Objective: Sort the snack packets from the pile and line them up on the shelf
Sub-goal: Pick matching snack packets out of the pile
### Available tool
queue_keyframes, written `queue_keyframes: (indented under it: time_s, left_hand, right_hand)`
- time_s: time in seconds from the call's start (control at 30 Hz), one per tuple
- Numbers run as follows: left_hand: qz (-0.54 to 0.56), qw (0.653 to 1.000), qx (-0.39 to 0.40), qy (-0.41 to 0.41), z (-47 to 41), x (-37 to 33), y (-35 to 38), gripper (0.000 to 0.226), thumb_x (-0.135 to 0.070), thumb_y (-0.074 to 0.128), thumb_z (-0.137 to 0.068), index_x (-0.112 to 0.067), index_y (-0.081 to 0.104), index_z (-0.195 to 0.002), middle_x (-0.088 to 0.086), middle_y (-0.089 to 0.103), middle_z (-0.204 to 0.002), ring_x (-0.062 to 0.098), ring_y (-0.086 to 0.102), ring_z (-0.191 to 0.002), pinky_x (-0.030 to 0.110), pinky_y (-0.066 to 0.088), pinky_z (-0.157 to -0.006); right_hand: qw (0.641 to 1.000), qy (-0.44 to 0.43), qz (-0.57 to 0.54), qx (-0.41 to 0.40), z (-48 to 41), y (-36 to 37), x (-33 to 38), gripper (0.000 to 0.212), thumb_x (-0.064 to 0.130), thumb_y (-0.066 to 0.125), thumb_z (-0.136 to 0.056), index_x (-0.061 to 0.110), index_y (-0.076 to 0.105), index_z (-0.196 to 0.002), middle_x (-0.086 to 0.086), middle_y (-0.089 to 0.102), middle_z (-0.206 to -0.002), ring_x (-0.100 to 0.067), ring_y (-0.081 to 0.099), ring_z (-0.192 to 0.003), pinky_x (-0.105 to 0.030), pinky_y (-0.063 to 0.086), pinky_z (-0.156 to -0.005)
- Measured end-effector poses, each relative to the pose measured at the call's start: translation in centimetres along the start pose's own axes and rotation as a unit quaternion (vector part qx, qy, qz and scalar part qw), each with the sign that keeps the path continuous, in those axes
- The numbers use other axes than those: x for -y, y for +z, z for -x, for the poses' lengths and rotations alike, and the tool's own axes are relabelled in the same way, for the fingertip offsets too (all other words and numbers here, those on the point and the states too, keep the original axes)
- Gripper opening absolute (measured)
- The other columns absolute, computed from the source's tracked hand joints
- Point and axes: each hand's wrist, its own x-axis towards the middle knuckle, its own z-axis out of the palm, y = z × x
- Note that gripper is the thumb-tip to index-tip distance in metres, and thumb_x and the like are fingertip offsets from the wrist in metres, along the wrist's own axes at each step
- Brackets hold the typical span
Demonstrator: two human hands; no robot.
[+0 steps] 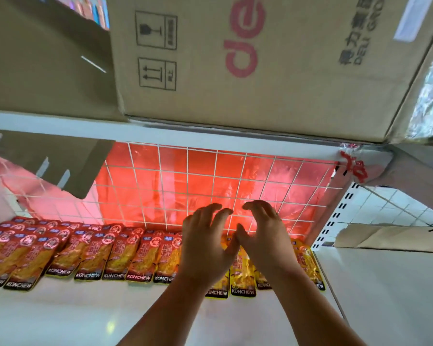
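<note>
The lining-up step seemed in hand: the left hand [205,243] and the right hand [265,236], fingers loosely bent and grasping nothing, were over the yellow packets [243,278] beside the red packets [85,253] on the shelf [85,315], and the next move probably called for straightening them.

Packet row [85,253] lies on shelf [85,308], running from 9 o'clock to centre, overlapping at the far end. Second packet group [243,278] is at centre, under left hand [205,240] and right hand [265,236] (side by side, thumbs touching). Wire grid [175,176] stands behind at 12 o'clock. Box [235,71] sits on upper board [60,126] above. Cardboard piece [385,238] lies at 3 o'clock.
</note>
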Motion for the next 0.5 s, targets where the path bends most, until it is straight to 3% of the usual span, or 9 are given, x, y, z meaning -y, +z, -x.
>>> queue_keyframes:
  time_s: [0.23, 0.37, 0.5]
  left_hand:
    - [0.101, 0.981, -0.064, 0.153, -8.5, -6.9, -8.1, 0.052, -0.027, 0.064, -0.078, -0.017, 0.066, -0.129, 0.0, 0.063, -0.132, 0.022, 0.057, -0.126, 0.043, 0.045, -0.104]
    - [0.167, 0.953, -0.036, 0.251, -11.9, -11.5, -11.1, 0.061, -0.018, 0.061, -0.076, -0.014, 0.062, -0.137, 0.0, 0.062, -0.134, 0.023, 0.058, -0.128, 0.045, 0.047, -0.1]
    - [0.205, 0.922, -0.045, 0.327, -13.8, -16.0, -11.9, 0.057, -0.016, 0.067, -0.077, -0.011, 0.063, -0.134, 0.003, 0.063, -0.132, 0.025, 0.059, -0.124, 0.045, 0.048, -0.1]
  right_hand:
    - [0.989, -0.044, -0.035, -0.137, -3.3, -10.4, 6.5, 0.048, 0.022, 0.072, -0.078, 0.025, 0.061, -0.125, 0.017, 0.056, -0.122, -0.008, 0.054, -0.117, -0.017, 0.038, -0.098]
    - [0.98, -0.041, -0.006, -0.192, -2.6, -16.0, 8.9, 0.05, 0.029, 0.07, -0.073, 0.031, 0.062, -0.123, 0.019, 0.059, -0.118, -0.005, 0.058, -0.112, -0.026, 0.047, -0.093]
    - [0.969, -0.022, 0.041, -0.245, -0.8, -21.4, 9.4, 0.05, 0.029, 0.071, -0.073, 0.028, 0.062, -0.122, 0.017, 0.058, -0.118, -0.006, 0.059, -0.108, -0.022, 0.047, -0.092]
